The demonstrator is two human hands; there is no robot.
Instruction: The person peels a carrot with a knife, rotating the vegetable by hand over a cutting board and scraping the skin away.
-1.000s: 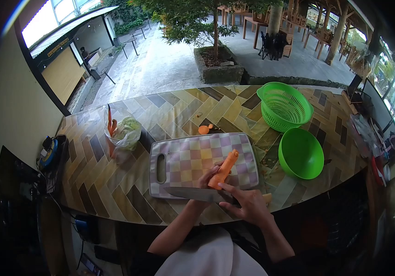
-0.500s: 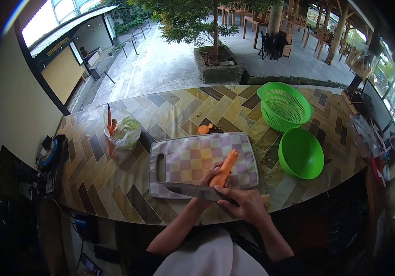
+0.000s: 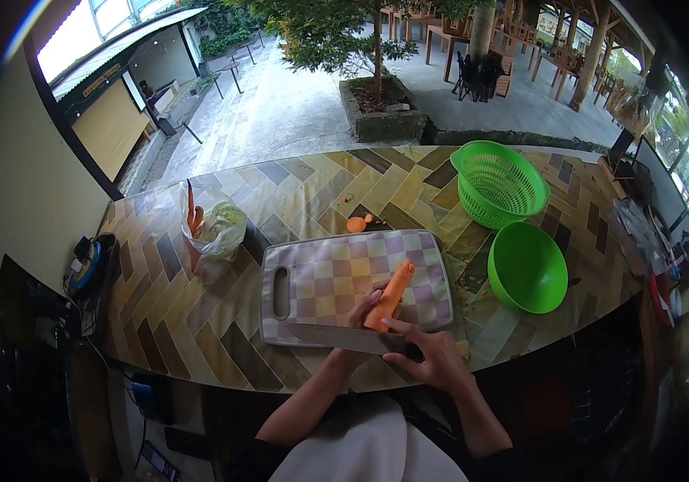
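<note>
An orange carrot (image 3: 393, 296) is tilted up over the board, its far end pointing away from me. My left hand (image 3: 367, 307) is closed round its lower part, partly hidden behind the knife. In my right hand (image 3: 434, 358) is a large knife (image 3: 336, 336), its wide blade pointing left across my left wrist, close to the carrot's near end. Below both hands lies a checkered pink and white cutting board (image 3: 320, 273) with a handle slot at its left. Cut carrot pieces (image 3: 356, 225) rest on the table just beyond the board.
At the right stand a green strainer basket (image 3: 499, 186) and a green bowl (image 3: 527, 269). A plastic bag (image 3: 220, 233) with carrots and a pale green vegetable sits at the left. The wood-patterned table (image 3: 160, 305) curves along its front edge near me.
The knife blade has dropped slightly and shifted a little to the right with my right hand. My left hand keeps hold of the carrot almost in place.
</note>
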